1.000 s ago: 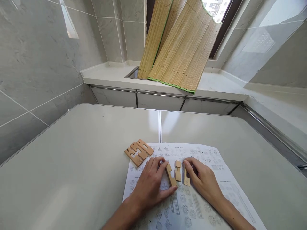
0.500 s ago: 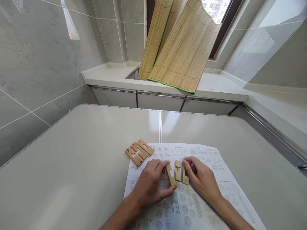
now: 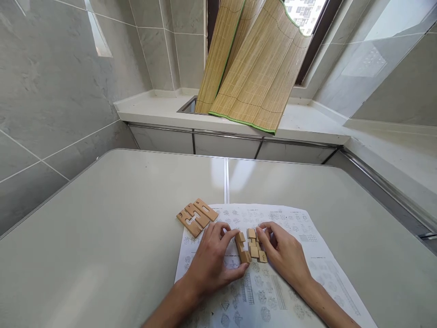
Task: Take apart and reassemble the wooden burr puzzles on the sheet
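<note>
my left hand point(image 3: 218, 257) is narrowed around the left wooden block point(image 3: 240, 246), thumb at its near end and fingers at the far end, its notches facing right. the middle block point(image 3: 253, 252) lies just beside it, on the printed sheet point(image 3: 283, 284). the right block point(image 3: 262, 257) sits up against that one, its near end showing. my right hand point(image 3: 287, 250) is curled, fingertips at the right block's far end; i cannot tell whether they pinch it or only press. past my left knuckles, three flat wooden plates point(image 3: 198, 214) with cut-outs lie side by side, partly over the sheet's corner and partly on the pale table point(image 3: 136, 218).
</note>
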`<state>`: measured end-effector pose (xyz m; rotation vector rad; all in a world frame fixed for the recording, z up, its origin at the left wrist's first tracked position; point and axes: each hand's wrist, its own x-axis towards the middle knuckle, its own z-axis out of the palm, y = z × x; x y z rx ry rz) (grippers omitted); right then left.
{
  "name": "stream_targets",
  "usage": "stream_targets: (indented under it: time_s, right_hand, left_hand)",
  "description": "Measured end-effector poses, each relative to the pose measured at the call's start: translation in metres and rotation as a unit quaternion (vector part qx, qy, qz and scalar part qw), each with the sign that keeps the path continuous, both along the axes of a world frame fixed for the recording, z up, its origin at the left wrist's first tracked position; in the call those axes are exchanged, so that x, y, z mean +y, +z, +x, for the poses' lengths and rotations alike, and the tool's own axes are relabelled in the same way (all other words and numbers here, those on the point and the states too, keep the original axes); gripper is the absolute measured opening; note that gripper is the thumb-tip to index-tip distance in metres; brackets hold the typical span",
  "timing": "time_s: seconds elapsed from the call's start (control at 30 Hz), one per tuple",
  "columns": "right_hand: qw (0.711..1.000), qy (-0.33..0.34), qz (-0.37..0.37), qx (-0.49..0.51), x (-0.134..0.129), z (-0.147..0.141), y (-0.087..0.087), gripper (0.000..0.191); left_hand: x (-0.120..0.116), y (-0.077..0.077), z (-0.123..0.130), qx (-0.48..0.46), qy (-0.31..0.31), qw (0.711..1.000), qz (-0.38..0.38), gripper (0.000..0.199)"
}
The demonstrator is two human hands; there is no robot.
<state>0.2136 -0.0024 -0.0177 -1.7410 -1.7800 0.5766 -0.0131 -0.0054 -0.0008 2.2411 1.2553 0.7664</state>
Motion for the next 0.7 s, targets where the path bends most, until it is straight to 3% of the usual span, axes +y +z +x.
stream_targets:
  time_s: [0.13, 0.4, 0.6, 0.7]
  right_hand:
    - [1.000, 0.011, 0.015, -0.007, 0.0001, 0.0026, -0.0019, 0.044]
    - [0.995, 0.097, 0.037, 0.002, -0.0009, 0.0034, 0.0007, 0.036]
    - [0.991, 0.126, 0.026, 0.021, -0.0028, 0.0001, 0.0021, 0.036]
    - [0.989, 0.138, 0.011, 0.041, -0.0062, -0.0038, 0.0028, 0.037]
  left_hand:
    - [-0.0001, -0.0002, -0.0007, 0.021, -0.002, 1.000, 0.003, 0.067]
    - [-0.0013, -0.0007, -0.0015, 0.037, -0.002, 0.999, 0.015, 0.065]
    - [-0.0023, -0.0054, -0.0011, 0.033, -0.034, 0.999, 0.019, 0.099]
    - [-0.0015, -0.0038, 0.0014, 0.026, -0.049, 0.998, 0.024, 0.103]
